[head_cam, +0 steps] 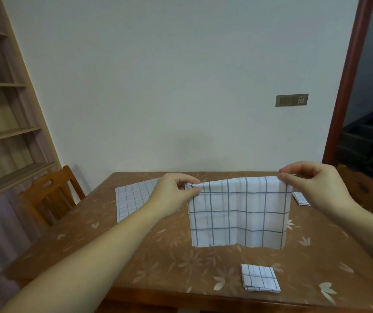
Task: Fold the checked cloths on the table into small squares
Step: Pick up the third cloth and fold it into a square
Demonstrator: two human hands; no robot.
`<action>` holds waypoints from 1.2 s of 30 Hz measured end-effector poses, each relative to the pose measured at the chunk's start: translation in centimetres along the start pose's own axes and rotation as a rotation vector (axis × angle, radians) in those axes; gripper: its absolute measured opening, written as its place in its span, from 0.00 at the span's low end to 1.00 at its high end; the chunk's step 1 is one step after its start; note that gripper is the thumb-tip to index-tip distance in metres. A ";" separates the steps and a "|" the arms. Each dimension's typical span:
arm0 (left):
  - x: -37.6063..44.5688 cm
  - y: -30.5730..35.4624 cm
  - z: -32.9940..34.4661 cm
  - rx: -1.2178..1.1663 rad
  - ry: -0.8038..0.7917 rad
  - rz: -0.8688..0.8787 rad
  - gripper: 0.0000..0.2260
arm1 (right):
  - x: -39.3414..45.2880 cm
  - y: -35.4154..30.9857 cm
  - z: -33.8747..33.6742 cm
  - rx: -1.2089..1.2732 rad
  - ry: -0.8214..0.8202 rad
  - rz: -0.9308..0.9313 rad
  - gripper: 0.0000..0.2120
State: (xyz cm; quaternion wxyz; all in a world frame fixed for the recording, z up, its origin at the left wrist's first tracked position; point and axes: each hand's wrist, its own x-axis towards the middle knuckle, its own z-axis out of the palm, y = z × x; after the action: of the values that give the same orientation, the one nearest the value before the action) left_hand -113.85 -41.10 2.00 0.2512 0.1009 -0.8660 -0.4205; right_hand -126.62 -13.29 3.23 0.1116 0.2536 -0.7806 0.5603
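We've got the checked cloth (239, 213) held up over the middle of the bench (158, 256), left hand (176, 193) pinching its top left corner and right hand (312, 184) pinching the top right, so it hangs doubled with the bottom edge near the bench top. Near the bench's front edge sits a folded square (260, 277). A flat cloth (133, 199) lies toward the bench's far left, and another small folded one (300, 198) peeks out at its far right.
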 end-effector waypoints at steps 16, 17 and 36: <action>1.7 0.5 -2.4 -0.077 -0.026 0.034 0.05 | 1.1 -2.4 -1.7 -0.451 -0.107 -0.277 0.06; 1.8 0.4 -2.6 -0.062 -0.039 0.042 0.05 | 1.3 -2.4 -1.7 -0.445 -0.121 -0.262 0.04; 2.2 3.7 3.4 -0.034 -0.458 0.099 0.12 | 1.7 -6.8 2.2 -0.148 -0.337 -0.265 0.07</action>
State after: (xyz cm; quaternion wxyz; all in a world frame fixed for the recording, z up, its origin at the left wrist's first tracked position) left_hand -117.41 -37.31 3.92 0.0701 -0.0441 -0.8971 -0.4340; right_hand -124.30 -17.50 8.81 0.0705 0.4351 -0.7869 0.4318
